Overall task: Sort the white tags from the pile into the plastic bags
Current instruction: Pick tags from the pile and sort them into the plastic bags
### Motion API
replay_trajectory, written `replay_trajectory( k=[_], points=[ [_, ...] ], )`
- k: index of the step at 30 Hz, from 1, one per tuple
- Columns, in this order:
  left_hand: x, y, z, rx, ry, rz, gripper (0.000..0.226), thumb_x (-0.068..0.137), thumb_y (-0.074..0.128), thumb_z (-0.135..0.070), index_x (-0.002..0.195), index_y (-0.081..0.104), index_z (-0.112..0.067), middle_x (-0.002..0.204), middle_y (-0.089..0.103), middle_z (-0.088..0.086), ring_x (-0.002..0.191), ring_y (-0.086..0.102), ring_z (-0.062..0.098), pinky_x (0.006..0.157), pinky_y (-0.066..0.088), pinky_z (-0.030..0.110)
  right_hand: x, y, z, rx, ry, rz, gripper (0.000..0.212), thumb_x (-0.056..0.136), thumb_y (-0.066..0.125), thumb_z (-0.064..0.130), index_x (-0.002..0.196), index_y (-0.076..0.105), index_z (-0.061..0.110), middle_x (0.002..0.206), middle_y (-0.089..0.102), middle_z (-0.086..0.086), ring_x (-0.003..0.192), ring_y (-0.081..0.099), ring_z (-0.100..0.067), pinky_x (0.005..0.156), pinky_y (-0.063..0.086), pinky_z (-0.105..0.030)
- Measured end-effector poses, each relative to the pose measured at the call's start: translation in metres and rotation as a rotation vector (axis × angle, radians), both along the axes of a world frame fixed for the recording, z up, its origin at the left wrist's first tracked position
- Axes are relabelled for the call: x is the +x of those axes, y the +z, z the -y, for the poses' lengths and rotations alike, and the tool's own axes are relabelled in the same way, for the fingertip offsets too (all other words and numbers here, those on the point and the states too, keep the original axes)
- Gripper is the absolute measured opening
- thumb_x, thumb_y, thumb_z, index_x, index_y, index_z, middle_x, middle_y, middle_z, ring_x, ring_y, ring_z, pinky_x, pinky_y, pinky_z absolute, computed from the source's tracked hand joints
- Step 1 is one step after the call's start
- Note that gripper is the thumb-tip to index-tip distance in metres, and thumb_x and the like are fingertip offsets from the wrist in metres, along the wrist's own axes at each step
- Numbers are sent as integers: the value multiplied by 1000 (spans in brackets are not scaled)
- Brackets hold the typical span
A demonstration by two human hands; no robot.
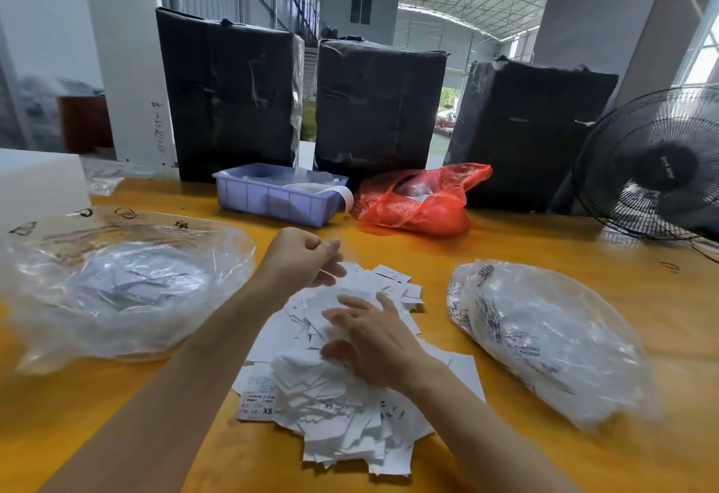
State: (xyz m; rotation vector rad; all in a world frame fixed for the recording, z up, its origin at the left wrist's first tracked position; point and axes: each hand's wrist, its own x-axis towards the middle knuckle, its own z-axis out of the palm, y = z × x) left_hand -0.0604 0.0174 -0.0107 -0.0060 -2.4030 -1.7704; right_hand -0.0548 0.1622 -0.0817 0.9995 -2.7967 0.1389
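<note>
Tags (334, 411) partly hidden under right hand (373, 344); print blurred.

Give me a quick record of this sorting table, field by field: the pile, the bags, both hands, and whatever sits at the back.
pile: white tags, centre of yellow table
left bag: clear, holds tags
right bag: clear, holds tags
left hand: fingers curled above pile's far edge; contents unclear
right hand: spread on pile
back: blue tray, red bag, three black bales, fan

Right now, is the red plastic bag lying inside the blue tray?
No, the red plastic bag lies on the table beside the blue tray.
</note>
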Motion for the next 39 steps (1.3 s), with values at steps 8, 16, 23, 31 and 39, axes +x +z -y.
replay_trajectory(
  k=[8,16,23,31,39],
  points=[
    [-4,0,2,11,35,-16,18,90,64,-21,78,68,-7,80,70,0,55,65,5,50,51,11,-5,7,-14,-143,-6,-115,33,93,46,6,122,62,11,105,71,-11,99,64,-27,93,39,-28],
    [-4,1,4,-28,32,-35,19,90,64,-21,80,69,-6,79,71,0,54,66,3,49,50,11,0,6,-9,-218,-85,-99,44,90,54,47,115,65,13,114,66,-5,106,58,-22,91,43,-34],
    [-2,1,1,-45,10,-17,17,89,64,-22,80,69,-9,80,71,-2,63,67,5,53,49,14,1,5,-1,-145,-76,-94,27,94,44,20,79,62,5,88,66,-14,82,59,-30,78,46,-39],
    [-2,0,0,-2,23,14,11,86,68,-14,84,69,-4,83,71,5,64,66,8,55,51,14,-1,13,-21,-753,-217,466,9,74,79,15,76,77,6,64,70,7,55,58,-1,54,46,-16],
    [-2,0,1,123,-4,54,13,84,70,-17,84,70,-4,83,73,6,72,69,13,61,53,18,-8,38,-40,-1418,-319,858,10,88,59,1,85,68,4,80,71,-12,75,69,-22,70,57,-30]
  ],
)
